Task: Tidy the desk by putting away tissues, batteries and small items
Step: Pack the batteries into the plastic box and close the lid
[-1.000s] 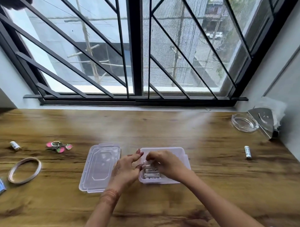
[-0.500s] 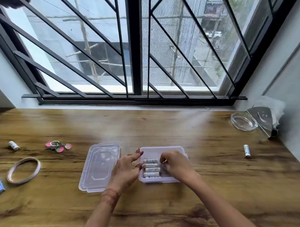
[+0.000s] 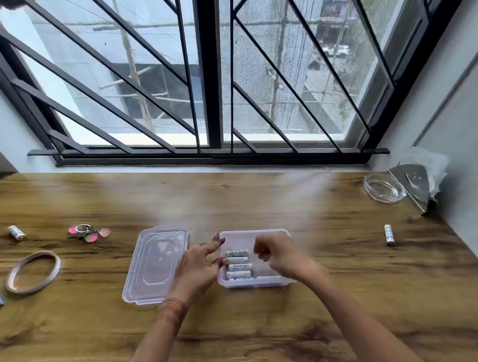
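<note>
White batteries [image 3: 237, 267] lie in the box [image 3: 263, 283] beneath the right hand [image 3: 282, 258], which is blurred, its grip curled around nothing visible. The left hand [image 3: 199, 266], fingers loose, touches the box's left rim, overlapping the lid [image 3: 151, 265]. Another battery [image 3: 388, 233] lies well right of the box.

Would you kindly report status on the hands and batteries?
Left hand open at rim of clear plastic box; right hand curled, empty, over it. White batteries lined inside. Stray white battery on wooden desk.

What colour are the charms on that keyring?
The keyring charms are pink and green, which shows best in the head view.
</note>
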Motion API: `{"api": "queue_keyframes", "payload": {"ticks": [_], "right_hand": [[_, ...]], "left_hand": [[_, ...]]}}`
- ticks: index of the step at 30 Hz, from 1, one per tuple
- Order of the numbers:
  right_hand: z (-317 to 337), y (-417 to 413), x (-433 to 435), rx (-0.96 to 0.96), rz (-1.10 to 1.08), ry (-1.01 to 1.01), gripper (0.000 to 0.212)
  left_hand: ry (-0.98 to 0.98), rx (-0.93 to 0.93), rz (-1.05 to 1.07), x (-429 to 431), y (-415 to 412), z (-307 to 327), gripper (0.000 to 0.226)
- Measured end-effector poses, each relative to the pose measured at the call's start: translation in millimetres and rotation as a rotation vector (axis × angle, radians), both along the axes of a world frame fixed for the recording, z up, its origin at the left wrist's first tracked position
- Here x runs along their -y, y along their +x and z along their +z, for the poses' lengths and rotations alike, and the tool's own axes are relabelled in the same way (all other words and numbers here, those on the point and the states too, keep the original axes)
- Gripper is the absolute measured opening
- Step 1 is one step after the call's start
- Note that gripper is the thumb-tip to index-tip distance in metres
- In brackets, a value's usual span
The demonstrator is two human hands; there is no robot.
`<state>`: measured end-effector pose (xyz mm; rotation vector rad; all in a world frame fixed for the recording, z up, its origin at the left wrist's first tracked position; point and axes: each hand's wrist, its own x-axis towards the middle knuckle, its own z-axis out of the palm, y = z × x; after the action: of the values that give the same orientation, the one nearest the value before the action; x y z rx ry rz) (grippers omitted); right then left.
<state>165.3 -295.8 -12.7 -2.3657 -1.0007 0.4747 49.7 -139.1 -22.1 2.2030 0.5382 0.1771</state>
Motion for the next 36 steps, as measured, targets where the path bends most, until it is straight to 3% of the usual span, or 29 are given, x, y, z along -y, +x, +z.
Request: {"api": "queue_keyframes", "payload": {"ticks": [3,5,8,12,16,17,22,25,28,31,33,36], "right_hand": [[9.1,8.6,12.3,0.117,-0.168,0.267,0.028],[12.7,19.5,28.7,0.31,-0.362,0.332,0.014],[3.2,53.1,70.6,0.48,-0.661,0.133,0.016],[-31.4,100.0,135.4,0.271,-0.907,-0.279,0.05],[-47.9,112.1,164.2,0.242,-1.007,-0.253,0.028],[-48.6,111.9,166.6,0.278,-0.994,-0.233,0.02],[-32.9,94.8,146.4,0.339,-0.861,-0.098,0.023],[-2.9,58.6,101.5,0.37,-0.624,0.214,0.023],[26.3,14.9,56.0,0.194,-0.26,0.384,0.025],[24.8,-5.7,25.6,-0.001,0.069,0.179,0.029],[17.4,-10.7,12.1,-0.004,0.15,-0.019,0.037],[10.1,-10.3,4.7,0.035,0.185,-0.213,0.033]], "left_hand": [[-0.002,0.005,0.006,-0.2,0.1,-0.7,0.047],[0.002,0.007,0.015,-1.0,-0.3,-2.3,0.046],[0.016,0.014,0.022,-0.3,0.8,-3.6,0.046],[0.01,0.014,0.024,0.9,1.0,-2.5,0.045],[0.019,0.004,0.013,1.4,0.3,-1.7,0.046],[0.018,0.006,0.014,1.5,0.5,-1.8,0.045],[-0.024,0.01,0.029,1.9,0.4,-1.8,0.044],[-0.028,-0.002,0.033,1.8,0.5,-2.0,0.044],[-0.036,0.0,0.034,1.3,0.6,-3.6,0.044],[-0.029,0.016,0.029,3.1,0.5,-3.9,0.045],[-0.019,0.033,0.029,3.7,-0.5,-4.8,0.044],[-0.028,0.045,0.043,3.6,-1.1,-8.9,0.044]]}}
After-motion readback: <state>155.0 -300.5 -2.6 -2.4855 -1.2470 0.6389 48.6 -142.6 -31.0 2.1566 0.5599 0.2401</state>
